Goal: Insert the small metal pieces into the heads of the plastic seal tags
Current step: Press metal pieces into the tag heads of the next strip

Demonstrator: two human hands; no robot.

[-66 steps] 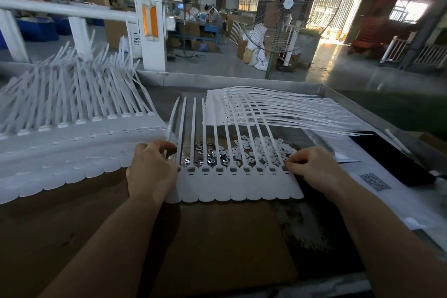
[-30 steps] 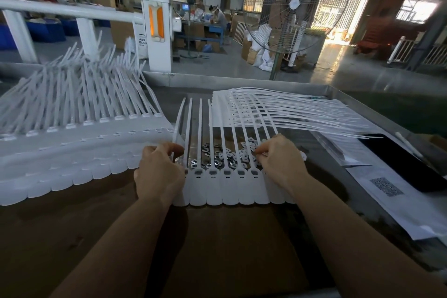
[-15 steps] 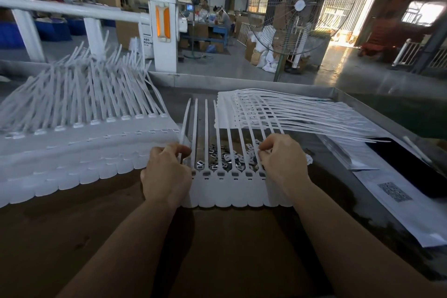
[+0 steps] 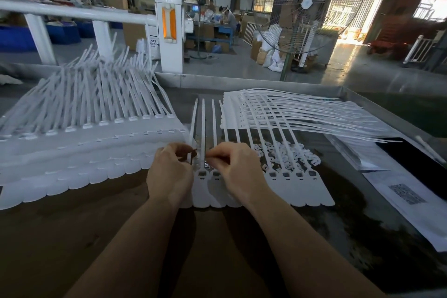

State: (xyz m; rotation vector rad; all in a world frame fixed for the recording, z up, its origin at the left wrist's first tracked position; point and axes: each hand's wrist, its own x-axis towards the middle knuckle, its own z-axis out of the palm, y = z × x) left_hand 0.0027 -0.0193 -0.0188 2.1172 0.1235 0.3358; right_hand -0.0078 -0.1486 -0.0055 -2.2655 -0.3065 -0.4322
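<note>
At frame centre, both hands, left hand [image 4: 169,172] and right hand [image 4: 233,168], curl fingertips pinching over the seal tags [image 4: 300,184]; each metal piece should probably be seated squarely before pressing.

Straight before me on the tabletop [image 4: 72,237] lies a strip of seal tags [image 4: 300,189], heads toward me, tails running away. My left grip [image 4: 169,174] rests on the strip's left end, my right grip [image 4: 238,172] just beside it, the two close together over the heads there. Behind the strip's right half a heap of small metal pieces [image 4: 294,152] lies under the tails. To my left sits a big stack of tag strips [image 4: 79,150]; behind and right, another stack [image 4: 290,113]. Far right lie papers [image 4: 406,203], with a fan [image 4: 304,5] beyond the tabletop.
</note>
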